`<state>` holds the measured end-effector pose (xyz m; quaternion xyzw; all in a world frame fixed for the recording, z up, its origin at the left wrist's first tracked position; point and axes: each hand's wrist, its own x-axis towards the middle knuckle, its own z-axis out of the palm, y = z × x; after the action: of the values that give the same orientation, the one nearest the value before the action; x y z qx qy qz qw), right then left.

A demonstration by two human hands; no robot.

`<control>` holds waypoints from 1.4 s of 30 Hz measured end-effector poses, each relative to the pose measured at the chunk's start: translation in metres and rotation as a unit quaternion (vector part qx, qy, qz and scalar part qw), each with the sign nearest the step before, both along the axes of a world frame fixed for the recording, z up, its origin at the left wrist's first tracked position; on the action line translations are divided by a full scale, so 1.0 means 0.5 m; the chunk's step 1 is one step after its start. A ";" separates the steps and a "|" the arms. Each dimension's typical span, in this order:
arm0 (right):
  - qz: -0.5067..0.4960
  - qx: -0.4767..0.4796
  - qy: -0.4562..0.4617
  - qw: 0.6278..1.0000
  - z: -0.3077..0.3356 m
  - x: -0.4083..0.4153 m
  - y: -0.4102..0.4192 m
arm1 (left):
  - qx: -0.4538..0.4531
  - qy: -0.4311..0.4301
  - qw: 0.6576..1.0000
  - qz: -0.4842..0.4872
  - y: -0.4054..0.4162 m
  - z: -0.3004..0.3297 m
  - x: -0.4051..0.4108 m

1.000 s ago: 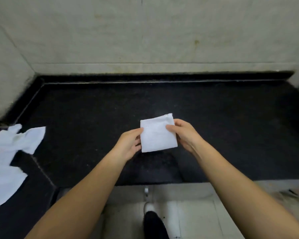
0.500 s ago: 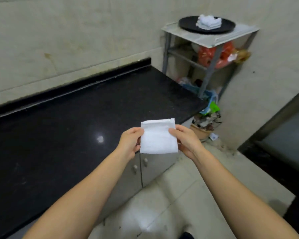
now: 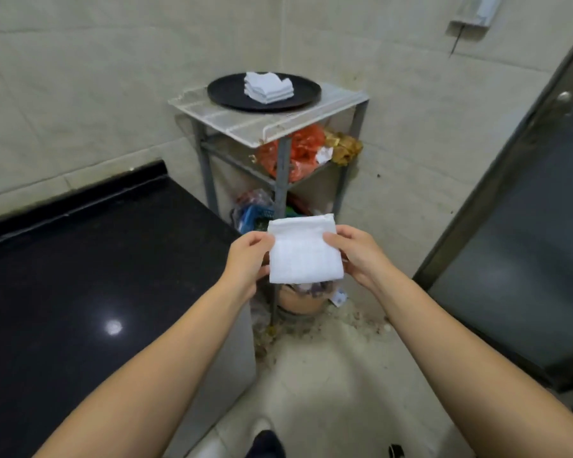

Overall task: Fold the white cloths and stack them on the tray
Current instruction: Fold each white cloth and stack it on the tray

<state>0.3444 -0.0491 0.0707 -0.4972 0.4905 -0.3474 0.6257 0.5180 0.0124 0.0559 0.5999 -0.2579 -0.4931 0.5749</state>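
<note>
So one small white terry cloth folded into a square (image 3: 304, 251) is done and in the air, pinched on its left edge by the left hand (image 3: 248, 259) and on its right edge by the right hand (image 3: 356, 251). Both have a narrow grip on it, thumbs on top. It's out past the end of the glossy black stone desk (image 3: 90, 276), well short of the round black tray (image 3: 264, 91) on top of the grey metal rack with the white wire shelf (image 3: 245, 122).

The tray already carries a stack of folded white cloths (image 3: 268, 87); looks like three or four layers, too blurry to be sure. So I'd say what's left for this one is carrying it over and setting it on the pile.

Count: one cloth in hand, one stack, one tray, two hands. No unfolded cloths in view from here.
</note>
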 end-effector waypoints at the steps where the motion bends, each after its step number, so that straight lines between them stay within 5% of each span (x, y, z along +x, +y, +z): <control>1: 0.005 -0.012 0.001 1.000 0.011 0.008 -0.046 | -0.014 -0.011 1.000 0.000 -0.041 0.011 0.006; 11: 0.034 -0.132 -0.018 0.991 0.187 0.157 -0.541 | -0.126 -0.112 0.985 0.050 -0.516 0.190 0.144; 26: 0.155 -0.235 0.092 0.955 0.269 0.435 -1.100 | -0.045 -0.143 0.970 0.190 -0.992 0.263 0.354; 36: 0.257 -0.227 0.180 0.922 0.189 0.478 -1.215 | 0.047 -0.163 0.960 0.223 -1.046 0.189 0.367; 42: 0.206 -0.400 0.231 0.863 0.241 0.502 -1.157 | 0.050 -0.206 0.945 0.251 -0.956 0.220 0.361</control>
<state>0.5952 -0.6276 0.1909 -0.8604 0.3261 -0.2528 0.2991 0.6987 -0.4658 0.1657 0.7613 -0.1870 -0.2107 0.5839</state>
